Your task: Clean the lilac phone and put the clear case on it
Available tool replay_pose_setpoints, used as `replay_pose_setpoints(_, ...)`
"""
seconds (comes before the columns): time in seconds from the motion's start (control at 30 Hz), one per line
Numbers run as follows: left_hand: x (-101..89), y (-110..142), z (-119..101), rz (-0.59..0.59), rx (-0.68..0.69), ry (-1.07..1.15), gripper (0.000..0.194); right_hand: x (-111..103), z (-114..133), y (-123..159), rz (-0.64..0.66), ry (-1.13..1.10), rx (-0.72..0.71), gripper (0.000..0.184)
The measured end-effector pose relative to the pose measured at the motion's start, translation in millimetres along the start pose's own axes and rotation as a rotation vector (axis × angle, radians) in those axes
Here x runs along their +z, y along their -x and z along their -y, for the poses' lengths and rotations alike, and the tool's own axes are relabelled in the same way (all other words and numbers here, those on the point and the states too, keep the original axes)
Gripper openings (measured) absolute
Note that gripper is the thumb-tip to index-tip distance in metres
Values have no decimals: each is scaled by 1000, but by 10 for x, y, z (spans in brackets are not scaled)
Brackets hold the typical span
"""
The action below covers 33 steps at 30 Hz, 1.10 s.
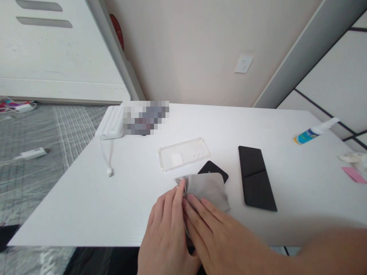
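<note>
A grey microfiber cloth (208, 190) lies bunched on the white table (65, 208), and my left hand (166, 229) pinches its left corner between thumb and fingers. My right hand (218, 236) reaches in from the right, its fingers pressed against the fold beside my left hand. The cloth partly covers a black object with rounded corners (213, 170), most of which is hidden. A transparent phone case (183, 154) lies just beyond my hands. To the right of the cloth rests a black flat panel with a crosswise seam (255, 177).
A white power bank (113, 122) with a white cable (106, 154) sits at the far left of the table, beside a pixelated patch. At the right are a blue-and-white spray bottle (312, 131), crumpled tissue (352, 159) and a pink item (354, 174). Past the table's left edge, a charger (33, 153) lies on the floor.
</note>
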<state>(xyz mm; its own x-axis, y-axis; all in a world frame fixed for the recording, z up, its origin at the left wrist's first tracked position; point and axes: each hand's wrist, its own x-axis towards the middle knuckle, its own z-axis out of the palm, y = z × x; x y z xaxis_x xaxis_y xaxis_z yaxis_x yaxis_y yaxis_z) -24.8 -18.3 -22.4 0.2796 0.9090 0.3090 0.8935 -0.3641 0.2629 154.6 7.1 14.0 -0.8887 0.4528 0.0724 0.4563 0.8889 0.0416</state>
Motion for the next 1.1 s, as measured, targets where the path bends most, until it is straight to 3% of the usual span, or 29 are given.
replay_pose_setpoints(0.07,5,-5,3,-14,10,4,90,-38,-39,-38,2,-38,32,71)
replay_pose_setpoints(0.13,1,-9,6,-35,26,-7,90,-97,-121,-53,28,-24,173,99)
replay_pose_setpoints(0.2,-3,-10,5,-49,40,-29,89,-124,-160,-37,39,53,317,115)
replay_pose_setpoints(0.27,-2,-9,2,-53,23,-34,86,-100,-120,-15,8,113,289,102)
replay_pose_setpoints(0.33,3,-8,-2,-47,11,-18,81,-61,-52,-13,-35,104,138,66)
replay_pose_setpoints(0.4,8,-12,-3,-45,6,2,79,-50,-37,-39,-41,39,38,51)
replay_pose_setpoints(0.43,9,-15,-4,-48,13,7,80,-60,-60,-55,-25,12,63,57)
replay_pose_setpoints(0.57,4,-25,-6,-63,4,-8,82,-119,-182,-56,66,72,351,112)
replay_pose_setpoints(0.63,2,-24,-3,-59,-7,-8,79,-109,-148,-24,45,123,281,104)
replay_pose_setpoints(0.73,11,-18,10,-53,4,-3,77,-88,-65,-12,-41,116,62,58)
replay_pose_setpoints(0.77,16,-16,15,-54,17,-5,78,-99,-66,-22,-48,97,49,53)
replay_pose_setpoints(0.8,20,-14,19,-59,29,-11,79,-120,-86,-35,-40,86,84,57)
replay_pose_setpoints(0.9,23,-13,18,-65,32,-32,79,-200,-166,-56,52,133,304,97)
replay_pose_setpoints(0.93,21,-15,16,-64,23,-32,78,-213,-168,-53,68,160,335,100)
replay_pose_setpoints(1.07,18,-17,25,-58,3,-6,77,-187,-84,-49,-58,146,59,55)
replay_pose_setpoints(1.1,19,-15,30,-56,14,-4,77,-184,-86,-59,-84,114,10,52)
